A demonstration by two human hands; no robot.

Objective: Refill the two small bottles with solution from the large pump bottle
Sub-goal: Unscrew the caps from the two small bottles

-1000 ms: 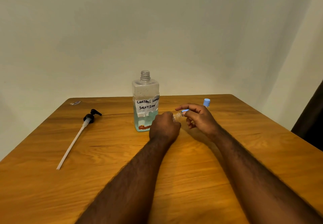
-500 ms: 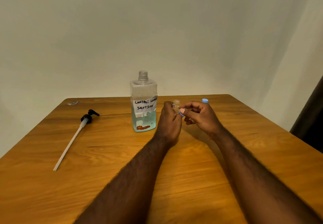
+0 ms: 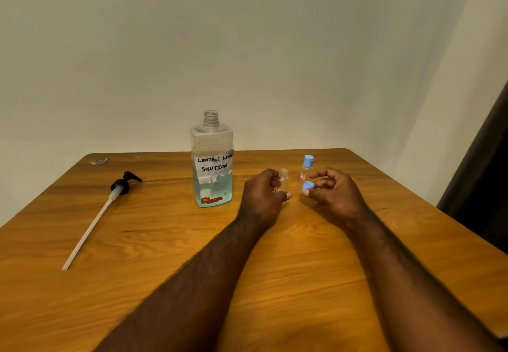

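- At mid-table, left hand (image 3: pixel 261 197) is curling its fingers round a small clear plastic bottle (image 3: pixel 283 180), uncapped, upright.
- Right hand (image 3: pixel 335 195) is pinching a round blue plastic cap (image 3: pixel 308 186), thumb against fingertips, just beside it.
- Second small clear blue-capped bottle (image 3: pixel 305 171) is standing just behind.
- Large clear rectangular bottle (image 3: pixel 211 164) is standing open, leftward; black pump (image 3: pixel 122 185) is lying well apart.

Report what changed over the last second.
The right hand has pulled the blue cap off the small bottle and moved it rightward, apart from it. The left hand still grips that bottle, now open. The large bottle, pump and capped second bottle stayed put.
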